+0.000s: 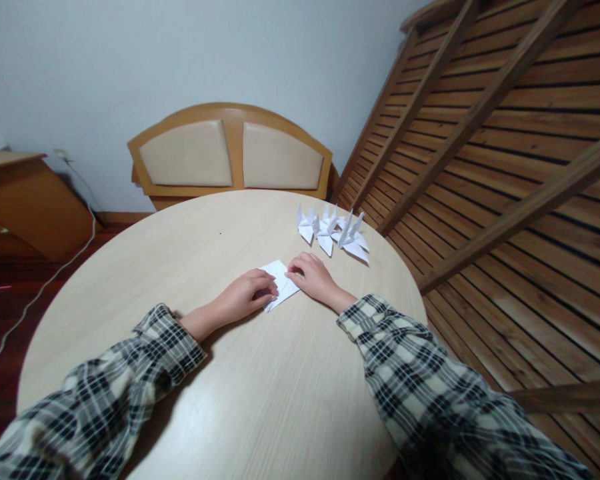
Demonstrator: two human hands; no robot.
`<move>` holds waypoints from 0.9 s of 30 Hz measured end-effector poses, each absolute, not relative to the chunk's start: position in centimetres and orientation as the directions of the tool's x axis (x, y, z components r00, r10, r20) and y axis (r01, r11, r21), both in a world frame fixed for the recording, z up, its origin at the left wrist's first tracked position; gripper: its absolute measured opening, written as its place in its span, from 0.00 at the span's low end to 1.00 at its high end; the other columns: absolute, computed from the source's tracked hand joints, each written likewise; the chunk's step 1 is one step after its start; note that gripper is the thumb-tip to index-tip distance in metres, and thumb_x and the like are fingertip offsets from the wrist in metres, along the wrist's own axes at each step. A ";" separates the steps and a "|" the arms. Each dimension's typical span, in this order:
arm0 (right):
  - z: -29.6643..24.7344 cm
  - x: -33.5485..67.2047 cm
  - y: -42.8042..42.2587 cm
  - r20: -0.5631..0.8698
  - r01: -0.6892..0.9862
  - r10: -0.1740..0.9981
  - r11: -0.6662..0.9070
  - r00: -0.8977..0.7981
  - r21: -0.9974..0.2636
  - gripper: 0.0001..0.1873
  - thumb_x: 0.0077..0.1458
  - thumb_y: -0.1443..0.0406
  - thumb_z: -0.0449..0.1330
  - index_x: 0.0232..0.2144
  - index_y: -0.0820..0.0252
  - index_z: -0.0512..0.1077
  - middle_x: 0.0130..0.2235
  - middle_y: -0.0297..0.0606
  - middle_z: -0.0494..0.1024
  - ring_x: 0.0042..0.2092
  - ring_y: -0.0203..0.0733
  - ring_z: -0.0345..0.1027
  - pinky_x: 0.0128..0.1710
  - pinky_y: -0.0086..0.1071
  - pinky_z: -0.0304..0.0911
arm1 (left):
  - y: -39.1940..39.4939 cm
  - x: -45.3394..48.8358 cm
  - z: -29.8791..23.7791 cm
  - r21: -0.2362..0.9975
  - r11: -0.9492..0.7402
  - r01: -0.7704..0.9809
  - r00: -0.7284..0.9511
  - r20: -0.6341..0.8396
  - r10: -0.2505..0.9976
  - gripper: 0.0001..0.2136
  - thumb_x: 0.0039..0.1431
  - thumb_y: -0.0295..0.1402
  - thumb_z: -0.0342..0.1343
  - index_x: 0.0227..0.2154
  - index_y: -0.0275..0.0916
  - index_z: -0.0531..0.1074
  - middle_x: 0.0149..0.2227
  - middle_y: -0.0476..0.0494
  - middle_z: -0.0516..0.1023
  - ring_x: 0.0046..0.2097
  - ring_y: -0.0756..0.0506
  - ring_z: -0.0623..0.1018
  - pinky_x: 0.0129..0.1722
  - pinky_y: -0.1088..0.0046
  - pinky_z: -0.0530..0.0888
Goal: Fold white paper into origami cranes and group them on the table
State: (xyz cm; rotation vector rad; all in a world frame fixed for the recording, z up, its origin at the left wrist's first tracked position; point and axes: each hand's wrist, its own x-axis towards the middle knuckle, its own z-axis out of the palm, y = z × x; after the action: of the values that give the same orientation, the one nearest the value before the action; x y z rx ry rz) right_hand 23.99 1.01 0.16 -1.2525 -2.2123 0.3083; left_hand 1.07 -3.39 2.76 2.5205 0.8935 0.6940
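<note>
A small white folded paper [283, 281] lies on the round table with a flap and crease lines showing on its upper face. My left hand [250, 292] is at its left side, fingers curled and pressed together on the paper's edge. At the right corner, my right hand [314, 275] pinches the paper between thumb and fingers. Exactly what the fingertips of my left hand grip is partly hidden. Beyond my right hand stands a group of several white paper cranes [326, 231], wings and necks pointing up.
The pale round wooden table [180, 250] fills the middle. A cream-padded headboard [237, 150] stands against the wall behind it. Wooden slats [500, 193] lean along the right side. To the left are a brown desk [30, 200] and a white cable [45, 290] on the floor.
</note>
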 end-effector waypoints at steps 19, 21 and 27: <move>0.2 24.0 0.9 0.358 0.706 0.844 0.532 -0.399 -0.468 0.03 0.59 0.64 0.62 0.33 0.57 0.73 0.38 0.37 0.72 0.43 0.43 0.64 0.47 0.37 0.58 | -2.5 0.0 1.6 0.485 -0.744 0.459 0.732 0.268 0.627 0.09 0.65 0.36 0.57 0.45 0.41 0.74 0.60 0.37 0.72 0.63 0.38 0.68 0.61 0.50 0.67; 0.2 24.0 0.9 0.355 0.708 0.845 0.531 -0.401 -0.465 0.03 0.59 0.64 0.62 0.33 0.57 0.73 0.38 0.37 0.72 0.43 0.43 0.64 0.47 0.37 0.58 | -2.5 0.0 1.6 0.478 -0.747 0.462 0.736 0.264 0.624 0.09 0.64 0.36 0.57 0.45 0.41 0.73 0.60 0.37 0.71 0.63 0.38 0.68 0.61 0.51 0.67; 0.4 24.1 0.8 0.339 0.707 0.846 0.531 -0.411 -0.467 0.05 0.59 0.62 0.63 0.34 0.57 0.73 0.39 0.37 0.73 0.44 0.43 0.64 0.48 0.37 0.57 | -2.5 0.0 1.7 0.486 -0.739 0.466 0.747 0.232 0.623 0.10 0.65 0.37 0.57 0.46 0.40 0.73 0.62 0.35 0.70 0.64 0.37 0.65 0.62 0.50 0.66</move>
State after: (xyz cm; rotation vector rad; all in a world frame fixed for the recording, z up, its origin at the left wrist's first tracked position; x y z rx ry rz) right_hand 24.14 0.80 0.37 -1.2568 -2.2322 0.3396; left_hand 0.00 -2.47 1.68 2.5460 0.8328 0.5406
